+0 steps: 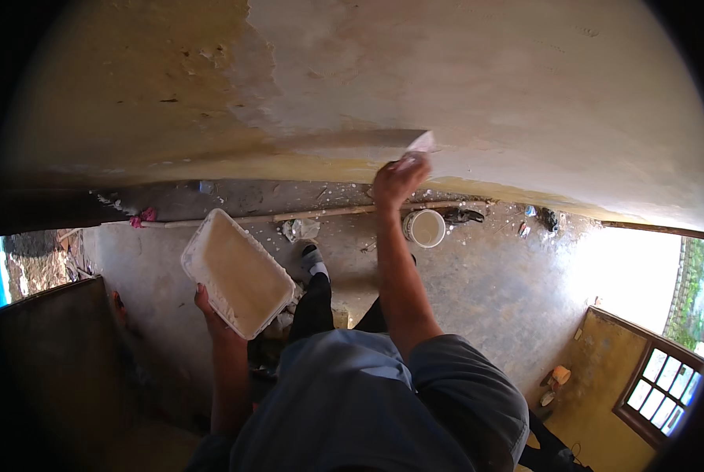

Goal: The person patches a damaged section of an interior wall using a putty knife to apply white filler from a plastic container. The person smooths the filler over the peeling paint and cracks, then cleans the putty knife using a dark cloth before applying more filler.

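My left hand (209, 311) grips the lower left end of a pale rectangular plastic tray (240, 275) crusted with white, with a smooth beige compound inside. My right hand (401, 177) is closed on a scraper (421, 143), slightly blurred, held flat at the wall (478, 86) ahead of me. Around the scraper the wall shows pale smoothed compound, with bare yellowish, stained patches toward the left.
A long pole (336, 212) lies along the wall's foot with a white bucket (425, 228), a dark crumpled item (463, 215) and scattered debris. My feet stand on grey concrete (493, 291). An orange container (560, 375) sits lower right, near a barred window (664, 389). Openings are at both sides.
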